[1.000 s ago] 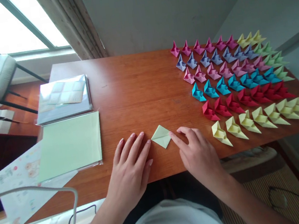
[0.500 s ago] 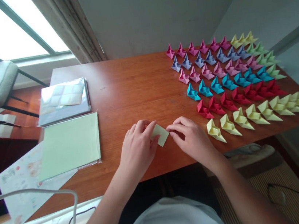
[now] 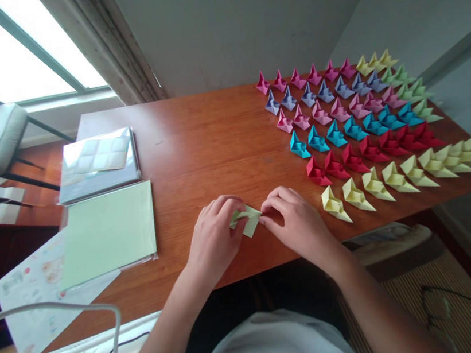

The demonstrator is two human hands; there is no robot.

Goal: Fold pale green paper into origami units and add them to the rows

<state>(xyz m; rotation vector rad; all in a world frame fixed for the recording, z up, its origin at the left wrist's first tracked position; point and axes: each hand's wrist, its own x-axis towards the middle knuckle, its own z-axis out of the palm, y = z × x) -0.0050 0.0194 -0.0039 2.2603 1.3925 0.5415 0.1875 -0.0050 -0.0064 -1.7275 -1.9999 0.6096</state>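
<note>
Between my hands is a small piece of pale green folded paper (image 3: 250, 225), its layers partly spread apart. My left hand (image 3: 217, 231) pinches its left side with thumb and fingers, hiding part of it. At the paper's right tip, my right hand (image 3: 293, 215) pinches with thumb and forefinger. Just right of my right hand begins a row of pale yellow paper boats (image 3: 333, 205) at the table's near side. Beyond it stand rows of red paper boats (image 3: 317, 171) and blue paper boats (image 3: 298, 145).
Farther back are rows of pink (image 3: 284, 121), purple (image 3: 271, 103) and magenta paper boats (image 3: 262, 84). On the left lie a pack of pale green paper (image 3: 108, 234), a wrapped grey-blue pack (image 3: 97, 180) and a printed sheet (image 3: 22, 308). A white cable (image 3: 61, 305) loops at the lower left.
The paper, flat and diamond-like before, now has layers opened and standing up. My fingers have shifted their hold on it slightly. The camera view has moved a little.
</note>
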